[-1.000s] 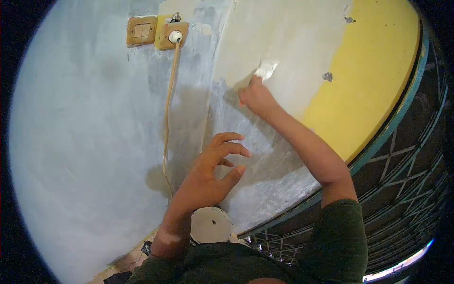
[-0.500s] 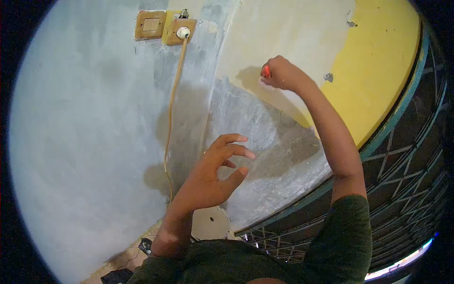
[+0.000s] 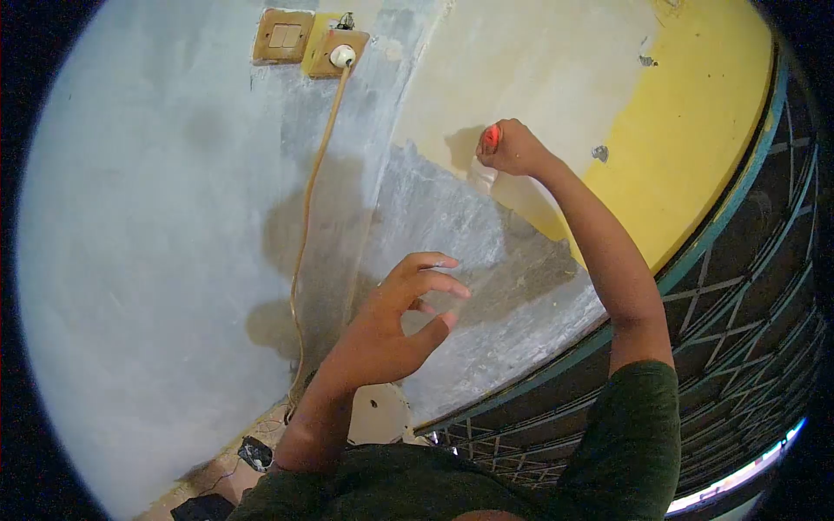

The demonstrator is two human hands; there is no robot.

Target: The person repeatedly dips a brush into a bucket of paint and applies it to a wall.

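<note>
My right hand is closed around a red-handled tool. Its pale, flat end points down against the wall, by the edge between the cream and grey areas; whether that end is a brush or a blade I cannot make out. Lower and to the left, my left hand hovers before the grey wall, fingers curved and apart, with nothing in it. The wall shows cream, yellow and patchy grey-white areas.
A switch plate and a socket with a white plug sit at upper left. A tan cable hangs from the plug. On the right stands a dark folding metal gate. Dark items lie on the floor.
My right hand has moved slightly downward with the tool, and more of its pale end shows below the hand. The left hand is nearly still. The view has shifted a little.
</note>
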